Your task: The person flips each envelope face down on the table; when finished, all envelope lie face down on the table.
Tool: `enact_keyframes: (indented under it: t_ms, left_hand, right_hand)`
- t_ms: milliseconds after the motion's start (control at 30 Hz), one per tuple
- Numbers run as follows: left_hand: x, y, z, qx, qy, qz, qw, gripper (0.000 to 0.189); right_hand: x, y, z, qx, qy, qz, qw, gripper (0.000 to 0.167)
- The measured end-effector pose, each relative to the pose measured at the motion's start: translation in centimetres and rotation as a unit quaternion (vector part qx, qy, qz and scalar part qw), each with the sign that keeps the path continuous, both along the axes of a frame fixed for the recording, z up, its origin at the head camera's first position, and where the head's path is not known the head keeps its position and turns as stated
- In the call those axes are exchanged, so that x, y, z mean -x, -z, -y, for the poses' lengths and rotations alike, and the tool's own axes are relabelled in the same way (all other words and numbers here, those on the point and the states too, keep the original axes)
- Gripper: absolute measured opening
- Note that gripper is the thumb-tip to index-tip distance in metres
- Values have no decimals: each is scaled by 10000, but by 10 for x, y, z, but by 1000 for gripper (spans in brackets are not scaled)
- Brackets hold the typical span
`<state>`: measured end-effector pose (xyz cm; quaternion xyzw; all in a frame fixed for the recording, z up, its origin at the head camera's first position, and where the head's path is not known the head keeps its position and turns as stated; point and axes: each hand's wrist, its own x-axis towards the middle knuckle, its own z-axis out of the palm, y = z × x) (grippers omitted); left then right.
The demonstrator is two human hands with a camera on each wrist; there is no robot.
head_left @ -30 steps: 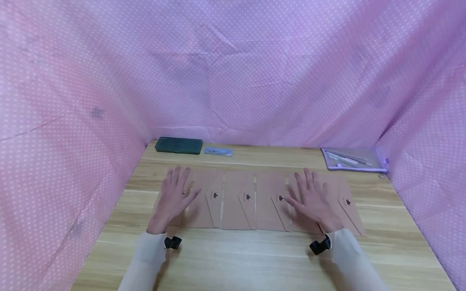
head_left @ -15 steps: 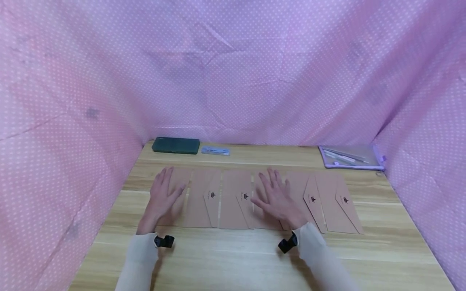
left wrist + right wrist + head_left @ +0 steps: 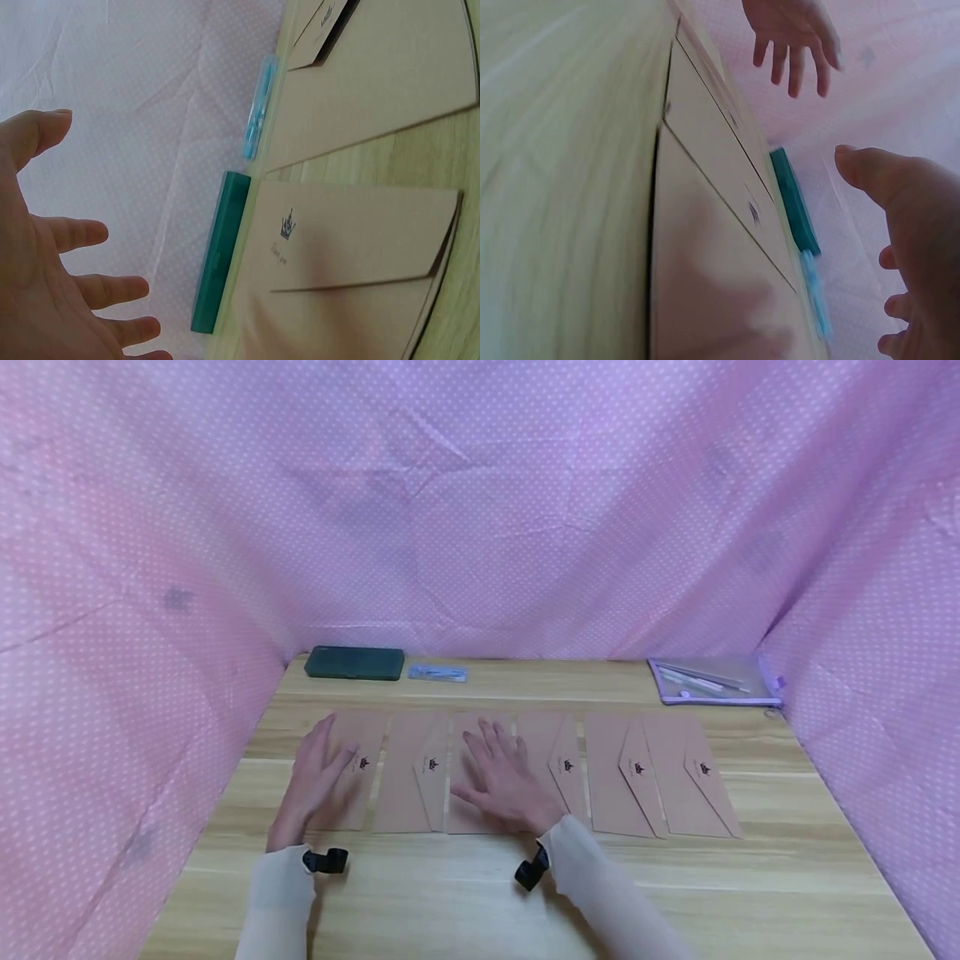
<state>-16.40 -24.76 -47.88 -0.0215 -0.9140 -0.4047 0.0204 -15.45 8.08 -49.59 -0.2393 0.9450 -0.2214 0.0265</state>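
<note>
Several brown paper envelopes lie side by side in a row, each with a pointed flap bearing a small dark crown print. My left hand [image 3: 311, 777] is over the left edge of the leftmost envelope [image 3: 363, 735], fingers extended and thumb spread. Over the third envelope [image 3: 461, 818] from the left is my right hand [image 3: 506, 781], its fingers spread. Both hands hold nothing. In the left wrist view, the hand [image 3: 45, 262] appears raised above the envelope [image 3: 360, 232], which carries a shadow. The right wrist view shows the right hand's thumb and fingers [image 3: 930, 225] apart from the envelopes [image 3: 712, 270].
At the back left of the wooden table [image 3: 420, 893] sit a dark green case [image 3: 355, 663] and a small light-blue packet [image 3: 438, 673]. A clear zip pouch [image 3: 712, 681] with purple edging and pen-like sticks lies back right. Pink dotted cloth [image 3: 480, 527] hangs around the table.
My right hand has swept left from the right-hand envelopes to the third one. My left hand has shifted slightly left, uncovering more of the leftmost envelope. The envelopes keep their row.
</note>
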Motion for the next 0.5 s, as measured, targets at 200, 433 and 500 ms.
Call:
enact_keyframes:
  t_ms: [200,433,500]
  left_hand:
    - [-1,1,8,-179,-158,272,9993,74]
    - [-4,7,13,-402,-251,502,9976,75]
    - [-3,9,13,-464,-249,523,9972,74]
  right_hand:
    - [-1,0,25,-24,-173,246,9995,85]
    - [-3,7,56,-398,-351,282,9982,83]
    - [-4,10,65,-481,-385,273,9977,83]
